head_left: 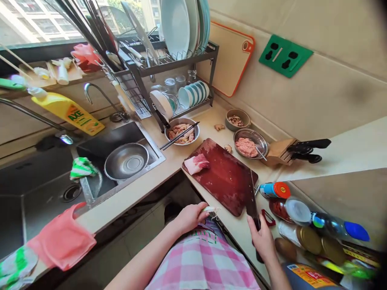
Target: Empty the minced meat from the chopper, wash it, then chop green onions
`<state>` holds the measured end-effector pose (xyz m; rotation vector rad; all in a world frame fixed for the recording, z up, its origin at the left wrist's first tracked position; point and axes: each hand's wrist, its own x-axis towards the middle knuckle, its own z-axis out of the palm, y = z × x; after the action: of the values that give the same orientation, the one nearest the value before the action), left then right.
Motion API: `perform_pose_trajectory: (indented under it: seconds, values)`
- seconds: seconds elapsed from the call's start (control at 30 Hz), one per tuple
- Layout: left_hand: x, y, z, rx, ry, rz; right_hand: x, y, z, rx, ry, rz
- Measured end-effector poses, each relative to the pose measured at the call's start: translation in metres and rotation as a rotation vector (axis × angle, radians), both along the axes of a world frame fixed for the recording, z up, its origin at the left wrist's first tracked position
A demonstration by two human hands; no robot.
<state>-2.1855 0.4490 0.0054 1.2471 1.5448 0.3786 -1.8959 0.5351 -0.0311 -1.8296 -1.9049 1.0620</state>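
Observation:
Near the counter's front edge, my left hand (pixel 191 216) is closed around a scallion (pixel 209 209), whose white root end pokes out; the rest of it is hidden by the hand. My right hand (pixel 263 237) grips a kitchen knife (pixel 251 201) by its dark handle, the blade pointing away over the right end of the cutting board (pixel 225 181). That reddish-brown board lies at an angle on the counter. A piece of raw pork (pixel 196 164) rests on its left part, apart from both hands.
Behind the board stand a bowl of minced meat (pixel 246 147), a bowl of meat pieces with chopsticks (pixel 182 133) and a knife block (pixel 278 151). Jars and bottles (pixel 298 210) crowd the right. At left is the sink (pixel 99 145) with a metal pan (pixel 127 161); a dish rack (pixel 178 64) stands behind.

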Motion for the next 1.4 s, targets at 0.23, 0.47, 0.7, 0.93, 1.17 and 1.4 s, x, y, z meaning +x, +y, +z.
perform_pose_trajectory:
  seconds: [0.23, 0.47, 0.7, 0.93, 1.17, 1.4]
  values:
    - [0.011, -0.029, 0.003, -0.056, 0.198, 0.261, -0.009, -0.021, 0.019, -0.206, 0.191, 0.136]
    - [-0.043, -0.123, -0.016, -0.064, 0.15, 1.036, -0.098, -0.026, 0.036, -0.145, 0.238, 0.541]
    - [-0.12, -0.209, -0.017, -0.169, 0.498, 1.233, -0.218, -0.064, 0.05, -0.112, 0.297, 1.041]
    - [-0.16, -0.228, -0.027, -0.396, 0.598, 1.148, -0.295, -0.104, 0.056, -0.06, 0.156, 1.393]
    - [-0.161, -0.224, -0.035, -0.474, 0.599, 1.059, -0.319, -0.115, 0.052, 0.011, -0.038, 1.502]
    - [-0.161, -0.225, -0.04, -0.486, 0.638, 1.018, -0.325, -0.11, 0.053, 0.047, -0.065, 1.556]
